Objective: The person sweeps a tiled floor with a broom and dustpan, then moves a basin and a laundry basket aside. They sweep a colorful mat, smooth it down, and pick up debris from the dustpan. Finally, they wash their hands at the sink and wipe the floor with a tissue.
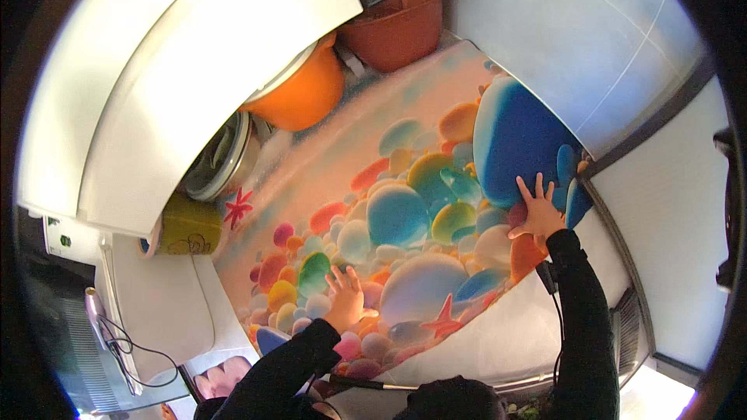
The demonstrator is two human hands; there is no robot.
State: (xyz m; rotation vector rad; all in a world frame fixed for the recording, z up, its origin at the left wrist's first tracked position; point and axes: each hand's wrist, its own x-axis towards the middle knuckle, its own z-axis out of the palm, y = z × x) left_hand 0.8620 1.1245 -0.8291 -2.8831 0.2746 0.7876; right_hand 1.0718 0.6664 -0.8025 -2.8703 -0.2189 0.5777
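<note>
A large printed sheet (pixel 436 280) spreads out before me, showing coloured pebbles, round stones and starfish. My left hand (pixel 347 301) is over its near left part, fingers spread and holding nothing. Farther to the right, my right hand (pixel 538 211) has its fingers fanned out beside the big blue printed stone, also with nothing in it. Whether either palm presses on the sheet or hovers just above it, I cannot tell. Dark sleeves cover both forearms. A thin dark cord (pixel 557 311) hangs along my right wrist.
An orange tub (pixel 307 93), a red-brown bucket (pixel 401 31), a glass-lidded round vessel (pixel 247 157) and an olive container (pixel 183 225) line the far left edge, partly under a white curved surface (pixel 226 23). Black cables (pixel 128 354) lie at left. A pale panel (pixel 661 218) stands at right.
</note>
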